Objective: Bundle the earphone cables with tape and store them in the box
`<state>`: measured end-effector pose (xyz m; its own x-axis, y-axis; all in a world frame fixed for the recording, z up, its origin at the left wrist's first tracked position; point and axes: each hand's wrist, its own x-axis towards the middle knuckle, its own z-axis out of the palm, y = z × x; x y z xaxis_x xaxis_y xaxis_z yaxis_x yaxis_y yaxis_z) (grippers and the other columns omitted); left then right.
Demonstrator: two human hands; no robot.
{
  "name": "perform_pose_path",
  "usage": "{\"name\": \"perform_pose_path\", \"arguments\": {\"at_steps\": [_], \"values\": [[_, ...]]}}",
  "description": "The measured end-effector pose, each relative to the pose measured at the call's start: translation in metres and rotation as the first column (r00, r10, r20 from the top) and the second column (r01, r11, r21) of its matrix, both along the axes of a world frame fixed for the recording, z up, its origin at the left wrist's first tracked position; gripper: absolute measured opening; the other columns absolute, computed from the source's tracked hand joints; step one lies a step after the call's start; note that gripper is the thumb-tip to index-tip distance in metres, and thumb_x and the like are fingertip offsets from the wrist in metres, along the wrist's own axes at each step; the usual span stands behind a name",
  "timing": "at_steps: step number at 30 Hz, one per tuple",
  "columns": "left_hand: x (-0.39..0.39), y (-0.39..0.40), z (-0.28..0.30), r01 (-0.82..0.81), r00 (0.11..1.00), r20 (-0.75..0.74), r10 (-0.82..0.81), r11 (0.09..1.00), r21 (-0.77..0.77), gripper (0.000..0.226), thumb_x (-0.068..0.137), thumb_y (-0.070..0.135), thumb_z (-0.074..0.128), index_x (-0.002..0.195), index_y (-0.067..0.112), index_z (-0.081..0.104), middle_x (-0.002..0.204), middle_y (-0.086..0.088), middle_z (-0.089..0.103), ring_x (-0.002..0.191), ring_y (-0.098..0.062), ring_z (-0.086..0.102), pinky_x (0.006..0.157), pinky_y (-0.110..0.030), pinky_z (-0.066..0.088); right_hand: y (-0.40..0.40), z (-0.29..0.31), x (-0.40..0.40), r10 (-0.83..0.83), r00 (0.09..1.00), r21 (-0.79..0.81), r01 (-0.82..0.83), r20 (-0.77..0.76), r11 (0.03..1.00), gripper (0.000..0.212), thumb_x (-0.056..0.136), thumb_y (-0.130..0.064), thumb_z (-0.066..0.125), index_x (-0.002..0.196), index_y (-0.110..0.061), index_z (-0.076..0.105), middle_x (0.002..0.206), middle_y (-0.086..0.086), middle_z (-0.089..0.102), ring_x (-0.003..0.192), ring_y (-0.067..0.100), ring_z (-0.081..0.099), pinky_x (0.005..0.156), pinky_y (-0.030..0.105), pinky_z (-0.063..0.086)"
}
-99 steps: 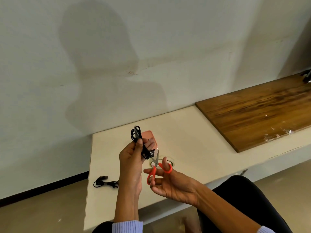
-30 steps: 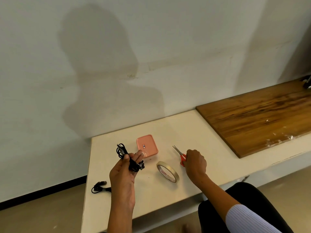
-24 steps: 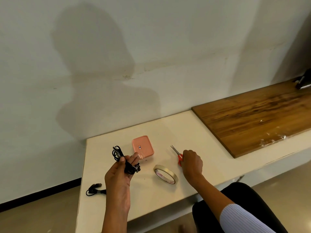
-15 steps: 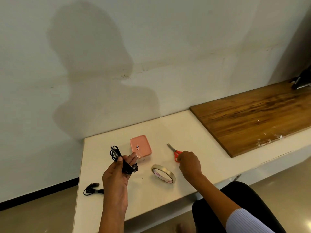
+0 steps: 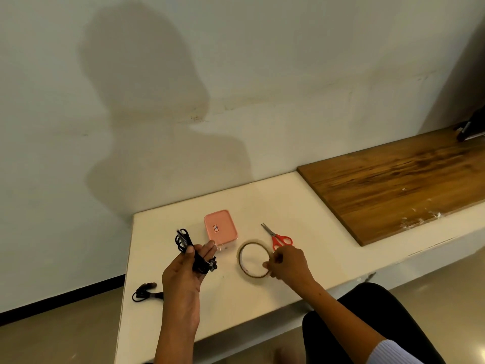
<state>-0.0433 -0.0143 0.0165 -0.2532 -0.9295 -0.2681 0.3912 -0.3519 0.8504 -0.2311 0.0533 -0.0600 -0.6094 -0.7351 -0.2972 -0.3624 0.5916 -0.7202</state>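
Note:
My left hand (image 5: 183,274) holds a coiled black earphone cable (image 5: 183,241) upright above the white bench. A strip of clear tape hangs from its fingertips. My right hand (image 5: 288,264) pinches the right rim of the clear tape roll (image 5: 245,258), which lies on the bench. A pink closed box (image 5: 220,227) sits just behind the cable. The red-handled scissors (image 5: 278,236) lie on the bench behind my right hand. A second black cable bundle (image 5: 144,292) rests at the bench's left edge.
The white bench (image 5: 301,219) ends at a wall behind and drops to the floor at left and front. A wooden board (image 5: 399,185) covers the bench to the right. A dark object (image 5: 469,127) lies at the far right. My knee (image 5: 354,311) is below the front edge.
My right hand has laid the scissors down behind it and moved left onto the tape roll. My left hand keeps holding the cable.

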Motion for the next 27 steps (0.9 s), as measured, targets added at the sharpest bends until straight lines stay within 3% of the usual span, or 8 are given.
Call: {"name": "perform_pose_path", "arguments": {"at_steps": [4, 7, 9, 11, 13, 16, 20, 27], "values": [[0.001, 0.004, -0.002, 0.038, 0.999, 0.015, -0.039, 0.999, 0.03, 0.021, 0.096, 0.01, 0.044, 0.084, 0.003, 0.059, 0.082, -0.013, 0.075, 0.081, -0.02, 0.073, 0.065, -0.022, 0.058, 0.0, -0.002, -0.012, -0.174, 0.961, -0.075, 0.195, 0.216, 0.978, 0.025, 0.078, -0.026, 0.075, 0.073, -0.003, 0.068, 0.068, 0.011, 0.071, 0.073, 0.026, 0.072, 0.076, 0.028, 0.057], [0.002, 0.008, -0.003, 0.074, 0.996, 0.056, -0.076, 0.996, 0.045, 0.022, 0.096, 0.011, 0.045, 0.082, 0.005, 0.06, 0.086, -0.014, 0.074, 0.086, -0.021, 0.072, 0.07, -0.027, 0.056, 0.003, 0.005, -0.018, -0.133, 0.968, 0.123, 0.108, 0.213, 0.987, 0.037, 0.08, -0.038, 0.069, 0.083, -0.001, 0.063, 0.05, -0.005, 0.064, 0.051, 0.006, 0.066, 0.06, 0.014, 0.046], [0.001, 0.011, -0.003, 0.091, 0.992, 0.08, -0.095, 0.995, 0.049, 0.022, 0.096, 0.011, 0.045, 0.081, 0.005, 0.061, 0.087, -0.015, 0.074, 0.088, -0.022, 0.072, 0.072, -0.028, 0.056, 0.005, 0.015, -0.015, -0.081, 0.975, 0.145, 0.052, 0.205, 0.988, 0.036, 0.081, -0.036, 0.069, 0.086, -0.001, 0.063, 0.056, -0.002, 0.067, 0.047, 0.004, 0.063, 0.056, 0.012, 0.046], [0.001, 0.013, -0.002, 0.108, 0.989, 0.099, -0.113, 0.993, 0.052, 0.023, 0.096, 0.011, 0.045, 0.082, 0.004, 0.061, 0.09, -0.016, 0.074, 0.09, -0.023, 0.071, 0.071, -0.027, 0.058, 0.007, 0.027, -0.005, -0.026, 0.961, -0.02, 0.033, 0.275, 0.999, 0.031, 0.081, -0.032, 0.07, 0.086, -0.001, 0.068, 0.072, 0.007, 0.072, 0.057, 0.008, 0.067, 0.06, 0.016, 0.054], [0.0, 0.015, -0.001, 0.125, 0.983, 0.126, -0.131, 0.991, 0.056, 0.024, 0.096, 0.012, 0.044, 0.082, 0.004, 0.062, 0.095, -0.018, 0.073, 0.092, -0.024, 0.071, 0.072, -0.027, 0.057, 0.008, 0.044, 0.012, 0.06, 0.885, -0.212, 0.044, 0.462, 0.976, 0.036, 0.082, -0.037, 0.067, 0.092, -0.003, 0.069, 0.087, 0.009, 0.073, 0.071, 0.011, 0.071, 0.068, 0.02, 0.057], [-0.001, 0.018, -0.002, 0.144, 0.973, 0.178, -0.15, 0.989, 0.044, 0.025, 0.097, 0.014, 0.044, 0.083, 0.006, 0.064, 0.098, -0.019, 0.072, 0.094, -0.026, 0.07, 0.077, -0.03, 0.051, 0.005, 0.058, 0.036, 0.143, 0.754, -0.267, 0.045, 0.641, 0.963, 0.045, 0.081, -0.046, 0.064, 0.103, -0.007, 0.066, 0.097, 0.006, 0.073, 0.084, 0.015, 0.072, 0.073, 0.028, 0.058], [-0.001, 0.019, -0.003, 0.164, 0.956, 0.244, -0.166, 0.986, 0.03, 0.025, 0.096, 0.015, 0.046, 0.083, 0.007, 0.066, 0.092, -0.016, 0.074, 0.091, -0.025, 0.07, 0.079, -0.033, 0.052, -0.002, 0.057, 0.054, 0.164, 0.768, -0.311, 0.048, 0.618, 0.949, 0.036, 0.076, -0.029, 0.076, 0.102, -0.007, 0.064, 0.093, 0.01, 0.074, 0.084, 0.016, 0.072, 0.071, 0.027, 0.059], [0.002, 0.016, -0.002, 0.155, 0.972, 0.166, -0.168, 0.984, 0.085, 0.023, 0.097, 0.015, 0.043, 0.087, 0.005, 0.061, 0.096, -0.018, 0.073, 0.09, -0.024, 0.072, 0.068, -0.023, 0.055, -0.007, 0.053, 0.052, 0.064, 0.764, -0.288, 0.163, 0.642, 0.944, 0.03, 0.07, -0.012, 0.08, 0.093, 0.0, 0.066, 0.083, 0.013, 0.074, 0.075, 0.019, 0.073, 0.062, 0.022, 0.057]]}}
